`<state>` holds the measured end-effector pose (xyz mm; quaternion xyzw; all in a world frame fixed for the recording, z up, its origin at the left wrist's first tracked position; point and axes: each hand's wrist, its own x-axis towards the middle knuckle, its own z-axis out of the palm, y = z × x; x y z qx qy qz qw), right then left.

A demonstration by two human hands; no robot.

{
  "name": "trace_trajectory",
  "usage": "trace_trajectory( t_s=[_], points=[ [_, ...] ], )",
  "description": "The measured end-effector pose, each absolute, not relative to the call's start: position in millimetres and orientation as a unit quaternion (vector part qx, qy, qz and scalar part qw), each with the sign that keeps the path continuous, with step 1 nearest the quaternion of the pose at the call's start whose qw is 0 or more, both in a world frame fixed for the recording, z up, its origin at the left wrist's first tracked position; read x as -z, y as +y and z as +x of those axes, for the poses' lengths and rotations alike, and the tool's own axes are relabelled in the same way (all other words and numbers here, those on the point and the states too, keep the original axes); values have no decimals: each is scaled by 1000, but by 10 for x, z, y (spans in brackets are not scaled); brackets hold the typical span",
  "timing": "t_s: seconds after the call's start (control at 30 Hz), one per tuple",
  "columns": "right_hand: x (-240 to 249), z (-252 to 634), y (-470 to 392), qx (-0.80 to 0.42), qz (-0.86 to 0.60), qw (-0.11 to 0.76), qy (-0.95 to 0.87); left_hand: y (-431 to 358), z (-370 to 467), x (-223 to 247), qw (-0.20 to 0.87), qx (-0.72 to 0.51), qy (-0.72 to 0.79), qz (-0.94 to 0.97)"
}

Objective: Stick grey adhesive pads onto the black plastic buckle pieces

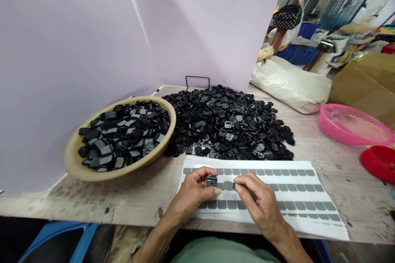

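Between the thumb and fingers of my left hand point(197, 189) is a small black plastic piece point(212, 181), held over a white sheet point(247, 214) with rows of grey stickers point(290, 188). My right hand point(258, 197), just to the right, is pinched at its fingertips on a small dark item point(235, 185), partly covered by the fingers. A grey sticker point(228, 185) shows between the two hands. Behind the sheet lies a big pile of black pieces point(228, 125).
A beige basin point(72, 164) full of black pieces with grey faces stands at the left. Pink point(354, 127) and red point(378, 164) baskets sit at the right, near a white sack point(290, 84) and a cardboard box point(365, 86). A pale partition rises behind.
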<state>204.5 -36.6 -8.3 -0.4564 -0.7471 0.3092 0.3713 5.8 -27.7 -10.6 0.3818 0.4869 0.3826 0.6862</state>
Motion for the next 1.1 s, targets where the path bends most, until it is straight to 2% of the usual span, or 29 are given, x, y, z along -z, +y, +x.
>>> trace_trajectory(
  t_s=[0.23,0.6,1.1],
  points=[
    [123,1910,-429,-230,-443,362,-787,-380,108,183,702,-391,473,361],
    [142,1847,-441,-185,-439,344,-809,-379,152,171,708,-365,487,359],
    [171,1844,-437,-182,-445,314,-819,-354,189,174,679,-356,507,394]
  ],
)
